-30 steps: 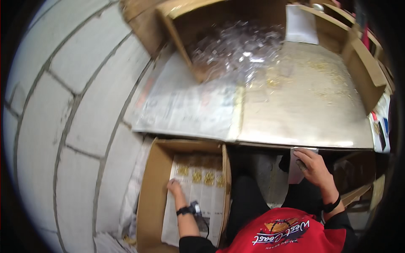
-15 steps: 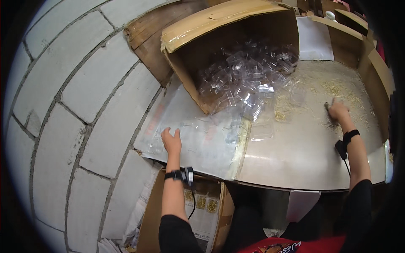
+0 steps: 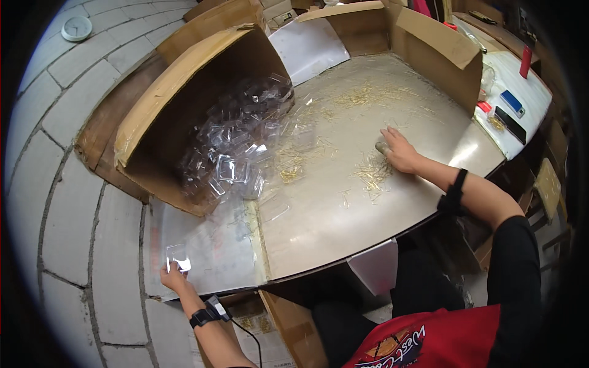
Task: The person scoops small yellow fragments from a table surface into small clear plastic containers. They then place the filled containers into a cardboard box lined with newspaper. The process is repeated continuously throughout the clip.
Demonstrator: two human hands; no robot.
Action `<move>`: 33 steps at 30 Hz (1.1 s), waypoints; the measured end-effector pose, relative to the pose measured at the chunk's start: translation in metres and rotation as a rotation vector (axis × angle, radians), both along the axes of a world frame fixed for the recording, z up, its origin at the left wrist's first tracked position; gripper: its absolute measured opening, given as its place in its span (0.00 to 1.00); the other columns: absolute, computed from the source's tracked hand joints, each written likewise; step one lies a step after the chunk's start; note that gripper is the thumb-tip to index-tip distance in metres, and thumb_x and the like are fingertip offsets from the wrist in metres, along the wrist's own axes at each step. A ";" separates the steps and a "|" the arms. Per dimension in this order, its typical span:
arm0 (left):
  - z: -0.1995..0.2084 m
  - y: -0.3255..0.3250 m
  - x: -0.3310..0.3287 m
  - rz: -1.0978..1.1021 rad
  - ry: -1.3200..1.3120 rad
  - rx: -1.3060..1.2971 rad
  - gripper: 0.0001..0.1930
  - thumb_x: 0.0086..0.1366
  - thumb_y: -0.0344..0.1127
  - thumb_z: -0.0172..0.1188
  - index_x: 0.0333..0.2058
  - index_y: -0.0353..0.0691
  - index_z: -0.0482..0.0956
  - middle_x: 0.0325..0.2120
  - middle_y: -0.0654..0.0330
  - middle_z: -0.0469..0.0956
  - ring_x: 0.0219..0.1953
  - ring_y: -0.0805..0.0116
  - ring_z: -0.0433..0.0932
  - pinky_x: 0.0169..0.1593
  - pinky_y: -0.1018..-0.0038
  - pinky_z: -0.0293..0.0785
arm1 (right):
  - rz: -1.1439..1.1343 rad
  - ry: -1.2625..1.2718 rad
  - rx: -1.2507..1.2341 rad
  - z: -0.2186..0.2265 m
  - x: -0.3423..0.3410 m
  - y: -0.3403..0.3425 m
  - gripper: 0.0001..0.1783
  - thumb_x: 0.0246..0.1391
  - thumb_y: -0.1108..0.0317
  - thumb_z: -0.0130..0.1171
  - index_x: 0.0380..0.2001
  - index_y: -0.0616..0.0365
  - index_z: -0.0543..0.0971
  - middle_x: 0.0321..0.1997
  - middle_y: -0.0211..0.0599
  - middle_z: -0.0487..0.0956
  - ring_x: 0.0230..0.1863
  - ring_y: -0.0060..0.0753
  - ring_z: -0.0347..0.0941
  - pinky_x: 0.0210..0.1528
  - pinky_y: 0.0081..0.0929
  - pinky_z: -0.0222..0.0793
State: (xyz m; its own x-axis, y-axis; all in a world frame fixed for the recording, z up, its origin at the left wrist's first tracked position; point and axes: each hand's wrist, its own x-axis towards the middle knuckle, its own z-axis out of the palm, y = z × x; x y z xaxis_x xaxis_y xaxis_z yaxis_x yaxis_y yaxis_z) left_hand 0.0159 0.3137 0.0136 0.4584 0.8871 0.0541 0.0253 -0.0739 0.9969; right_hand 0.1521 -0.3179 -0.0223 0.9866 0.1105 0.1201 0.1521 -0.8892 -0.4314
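Note:
My left hand (image 3: 175, 279) is closed on the edge of a clear plastic box (image 3: 177, 251) at the near left corner of the table. On the right, my right hand (image 3: 402, 153) lies palm down on the metal tabletop with its fingers stretched out. A small dark grey-green thing, perhaps a cover, shows at its thumb (image 3: 383, 148). Just below this hand is a loose heap of thin gold-coloured pins (image 3: 373, 175). More gold pins (image 3: 371, 95) are scattered farther back.
A cardboard box (image 3: 141, 147) lies on its side, with many clear plastic boxes (image 3: 233, 168) spilling out. Cardboard walls (image 3: 423, 58) edge the table's back. At far right, a phone (image 3: 510, 126) and a red cylinder (image 3: 526, 61) are on a white surface. An open carton (image 3: 294, 331) stands below the table.
The view has turned right. My left hand, then with fingers apart and nothing visible in it, now grips a clear box. My right hand now lies beside a denser pin heap.

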 end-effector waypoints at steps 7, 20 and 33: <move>0.009 -0.134 -0.024 -0.478 -0.537 -0.611 0.14 0.57 0.24 0.56 0.43 0.41 0.73 0.36 0.60 0.75 0.38 0.66 0.74 0.42 0.73 0.73 | 0.104 0.029 -0.119 -0.022 0.043 0.085 0.39 0.61 0.41 0.34 0.65 0.61 0.51 0.70 0.54 0.47 0.71 0.51 0.38 0.70 0.45 0.36; -0.097 -0.275 -0.170 -1.067 -0.083 -0.949 0.17 0.67 0.37 0.46 0.49 0.33 0.70 0.47 0.44 0.73 0.46 0.44 0.76 0.35 0.63 0.81 | 0.550 0.189 0.158 0.004 -0.053 0.076 0.28 0.62 0.54 0.42 0.61 0.60 0.62 0.67 0.48 0.56 0.68 0.46 0.51 0.68 0.33 0.47; -0.211 -0.394 -0.175 -1.028 0.277 -0.964 0.23 0.70 0.48 0.42 0.50 0.32 0.68 0.42 0.51 0.75 0.37 0.58 0.79 0.36 0.64 0.80 | 0.446 -0.341 0.055 -0.038 -0.133 0.131 0.22 0.54 0.62 0.51 0.51 0.56 0.71 0.60 0.48 0.66 0.65 0.49 0.57 0.63 0.41 0.53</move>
State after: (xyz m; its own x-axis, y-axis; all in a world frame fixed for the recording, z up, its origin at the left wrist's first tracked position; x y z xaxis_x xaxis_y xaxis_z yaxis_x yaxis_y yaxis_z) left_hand -0.1593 -0.0799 -0.1976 0.8031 -0.1990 -0.5616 0.5740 0.5111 0.6398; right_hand 0.0190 -0.1870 -0.0598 0.7505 0.4922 0.4411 0.6467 -0.6847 -0.3362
